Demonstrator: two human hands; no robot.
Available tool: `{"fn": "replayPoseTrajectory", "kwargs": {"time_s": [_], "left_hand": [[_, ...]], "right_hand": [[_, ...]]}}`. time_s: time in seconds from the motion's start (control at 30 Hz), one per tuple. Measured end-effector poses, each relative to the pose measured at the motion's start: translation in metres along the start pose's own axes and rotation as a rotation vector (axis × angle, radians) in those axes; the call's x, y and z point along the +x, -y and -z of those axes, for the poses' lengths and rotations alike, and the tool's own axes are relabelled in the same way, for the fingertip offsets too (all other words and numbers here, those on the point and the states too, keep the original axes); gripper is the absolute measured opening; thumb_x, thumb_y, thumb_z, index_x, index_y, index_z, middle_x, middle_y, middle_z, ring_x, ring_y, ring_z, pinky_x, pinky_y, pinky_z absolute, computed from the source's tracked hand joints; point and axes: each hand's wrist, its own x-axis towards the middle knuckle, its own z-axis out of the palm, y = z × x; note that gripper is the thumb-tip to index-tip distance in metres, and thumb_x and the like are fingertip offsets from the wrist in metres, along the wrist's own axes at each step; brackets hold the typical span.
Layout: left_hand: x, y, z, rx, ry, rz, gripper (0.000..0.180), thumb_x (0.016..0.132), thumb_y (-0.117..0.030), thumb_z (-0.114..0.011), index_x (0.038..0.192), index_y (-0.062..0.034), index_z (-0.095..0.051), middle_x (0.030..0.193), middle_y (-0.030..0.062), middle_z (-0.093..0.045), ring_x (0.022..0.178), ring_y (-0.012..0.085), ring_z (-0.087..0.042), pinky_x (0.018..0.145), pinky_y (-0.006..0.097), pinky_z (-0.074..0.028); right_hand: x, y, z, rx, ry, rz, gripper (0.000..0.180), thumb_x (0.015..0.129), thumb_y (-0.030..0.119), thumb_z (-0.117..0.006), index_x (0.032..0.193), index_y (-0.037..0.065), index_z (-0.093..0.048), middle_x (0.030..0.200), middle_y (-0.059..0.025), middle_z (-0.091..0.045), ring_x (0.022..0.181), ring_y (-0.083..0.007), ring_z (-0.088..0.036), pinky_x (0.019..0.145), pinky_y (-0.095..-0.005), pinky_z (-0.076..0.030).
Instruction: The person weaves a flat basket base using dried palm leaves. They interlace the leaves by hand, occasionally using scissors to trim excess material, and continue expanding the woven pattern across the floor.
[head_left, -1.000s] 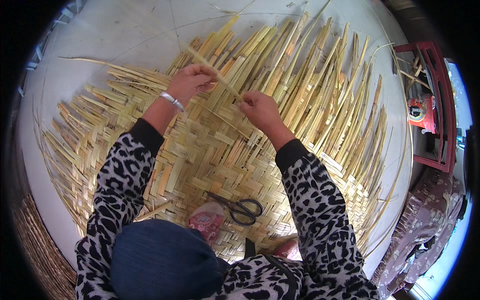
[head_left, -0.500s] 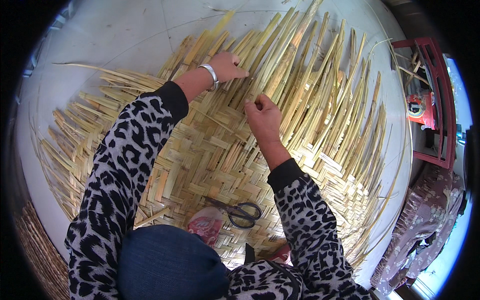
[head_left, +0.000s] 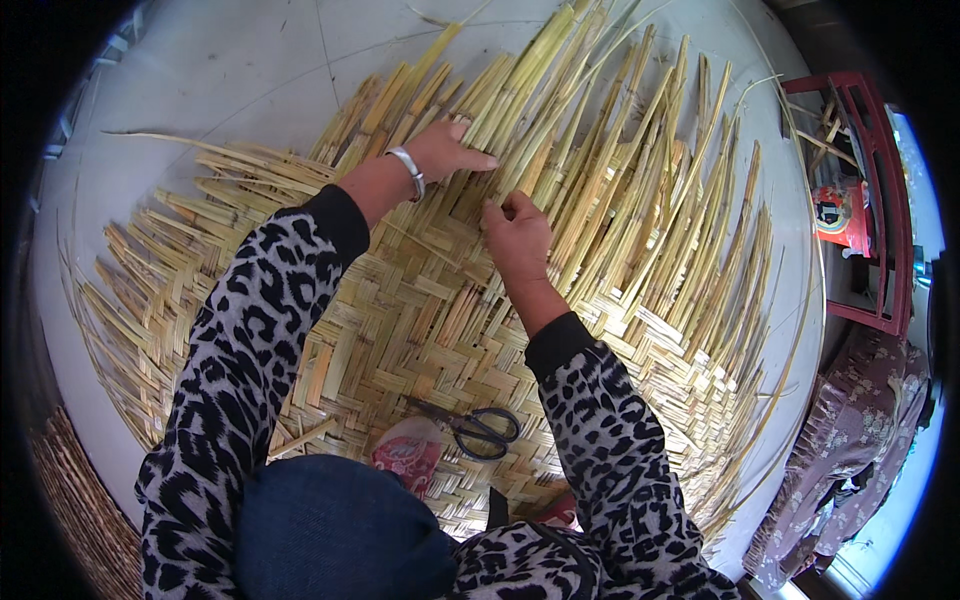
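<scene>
right hand [head_left: 517,232] fingertips: tucked under, hidden | scissors [head_left: 470,428] blade tips: covered by pink foot [head_left: 408,455] | mat [head_left: 420,320] near edge: behind knee

Both arms wore long sleeves [head_left: 250,330] in a grey-and-black leopard print with black ribbed cuffs — the same print covered the torso at the lower edge. A silver bangle [head_left: 408,168] circled the left wrist, upper centre — a dark blue knee [head_left: 330,530] showed below.

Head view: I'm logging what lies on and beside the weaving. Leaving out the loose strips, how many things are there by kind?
Woven straw mat: 1
Black-handled scissors: 1
Silver bangle, on the left wrist: 1
Hands on the strips: 2, left hand and right hand
Red wooden rack: 1
Total: 6
</scene>
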Motion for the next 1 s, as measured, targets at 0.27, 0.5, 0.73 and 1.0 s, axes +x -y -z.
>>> {"fn": "replayPoseTrajectory", "kwargs": {"time_s": [0.27, 0.5, 0.73, 1.0], "left_hand": [[-0.041, -0.021, 0.004, -0.232, 0.13, 0.091, 0.065, 0.075, -0.021, -0.081, 0.128, 0.0038, -0.051, 0.111, 0.0074, -0.062, 0.101, 0.0146, -0.056, 0.09, 0.029, -0.045], [-0.053, -0.004, 0.01, -0.297, -0.131, 0.068, 0.044, 0.081, -0.016, -0.074, 0.119, 0.0004, -0.06, 0.104, 0.0075, -0.066, 0.093, 0.0127, -0.061, 0.082, 0.027, -0.05], [-0.076, 0.031, 0.01, -0.242, -0.476, 0.094, 0.022, 0.09, -0.004, -0.059, 0.111, -0.0054, -0.066, 0.101, 0.0022, -0.066, 0.082, 0.009, -0.062, 0.067, 0.023, -0.055], [-0.092, 0.044, 0.005, -0.234, -0.662, 0.064, 0.013, 0.085, -0.001, -0.061, 0.095, -0.0034, -0.069, 0.088, 0.004, -0.067, 0.068, 0.0111, -0.063, 0.058, 0.024, -0.054]], "right_hand": [[-0.006, 0.007, -0.004, -0.197, 0.106, 0.156, 0.02, 0.084, 0.017, -0.059, 0.098, 0.002, -0.058, 0.089, -0.0189, -0.063, 0.083, -0.0374, -0.062, 0.074, -0.0436, -0.05], [0.011, 0.001, 0.007, -0.248, 0.348, 0.249, 0.018, 0.083, 0.015, -0.059, 0.098, 0.005, -0.061, 0.096, -0.0172, -0.063, 0.092, -0.0378, -0.062, 0.079, -0.0453, -0.05], [0.011, -0.003, 0.002, -0.148, 0.342, 0.147, 0.017, 0.08, 0.015, -0.062, 0.093, 0.005, -0.057, 0.085, -0.0173, -0.064, 0.084, -0.0388, -0.062, 0.073, -0.0448, -0.05], [0.003, 0.007, 0.003, -0.168, 0.279, 0.089, 0.017, 0.08, 0.011, -0.061, 0.093, 0.003, -0.053, 0.088, -0.0182, -0.062, 0.083, -0.0401, -0.062, 0.074, -0.0451, -0.05]]}}
